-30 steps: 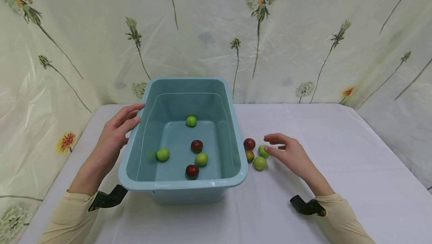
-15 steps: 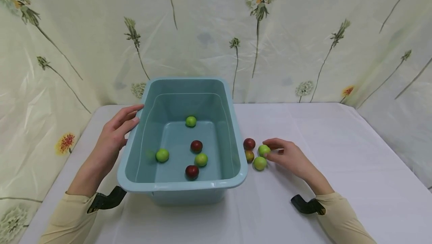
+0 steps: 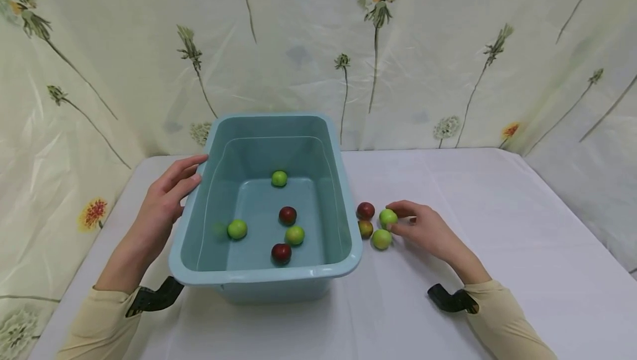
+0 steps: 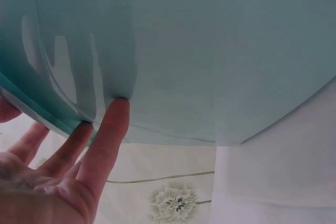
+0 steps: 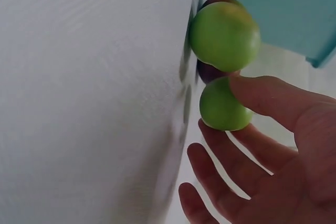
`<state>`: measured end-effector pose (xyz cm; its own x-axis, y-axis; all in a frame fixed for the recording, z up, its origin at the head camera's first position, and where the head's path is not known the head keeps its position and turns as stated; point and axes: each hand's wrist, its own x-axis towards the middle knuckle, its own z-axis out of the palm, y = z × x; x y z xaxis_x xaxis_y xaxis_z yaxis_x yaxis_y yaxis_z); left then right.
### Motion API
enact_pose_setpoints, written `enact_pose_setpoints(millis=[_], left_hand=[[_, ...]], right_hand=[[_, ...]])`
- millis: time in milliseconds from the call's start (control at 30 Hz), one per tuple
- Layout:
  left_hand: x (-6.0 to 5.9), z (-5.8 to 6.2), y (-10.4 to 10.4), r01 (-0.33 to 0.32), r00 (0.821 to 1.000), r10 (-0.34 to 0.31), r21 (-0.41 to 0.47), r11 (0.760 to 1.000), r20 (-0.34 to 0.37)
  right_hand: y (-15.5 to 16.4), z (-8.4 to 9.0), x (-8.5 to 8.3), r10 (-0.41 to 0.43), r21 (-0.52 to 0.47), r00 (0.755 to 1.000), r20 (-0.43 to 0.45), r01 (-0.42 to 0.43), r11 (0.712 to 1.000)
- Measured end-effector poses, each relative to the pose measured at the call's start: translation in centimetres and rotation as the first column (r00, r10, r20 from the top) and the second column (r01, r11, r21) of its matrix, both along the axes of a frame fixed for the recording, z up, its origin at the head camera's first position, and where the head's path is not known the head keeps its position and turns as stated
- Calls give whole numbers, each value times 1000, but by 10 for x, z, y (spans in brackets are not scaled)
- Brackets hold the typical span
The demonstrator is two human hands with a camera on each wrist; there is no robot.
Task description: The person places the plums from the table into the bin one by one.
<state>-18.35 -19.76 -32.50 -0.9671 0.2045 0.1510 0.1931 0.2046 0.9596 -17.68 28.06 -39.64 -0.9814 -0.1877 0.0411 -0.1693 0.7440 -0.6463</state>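
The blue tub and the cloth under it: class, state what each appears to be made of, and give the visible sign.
The blue tub looks like moulded plastic, smooth and semi-glossy: a rolled rim, and in the left wrist view the left hand shows as finger shadows through its thin wall. The white cloth seems a woven fabric, matte: fine ribbed texture shows in the right wrist view, though a textured vinyl is possible.

A white cloth (image 3: 497, 227) covers the table, lightly creased. Behind it and along both sides hangs a pale plastic curtain (image 3: 448, 45) printed with dandelion heads on long thin stems. A red-and-yellow flower print (image 3: 93, 213) shows low on the left, and a smaller orange one (image 3: 510, 129) sits far right, just above the table's back edge.
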Motion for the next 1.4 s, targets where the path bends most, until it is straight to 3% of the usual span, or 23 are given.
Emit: enact_pose_setpoints(millis=[933, 1400], left_hand=[[0, 0, 0, 5, 1000, -5, 23, 1000, -4], [0, -4, 1, 4, 1000, -3, 31, 1000, -19]], right_hand=[[-23, 43, 8, -24, -101, 985, -168, 7, 995], [-40, 57, -8, -20, -136, 968, -251, -14, 991]])
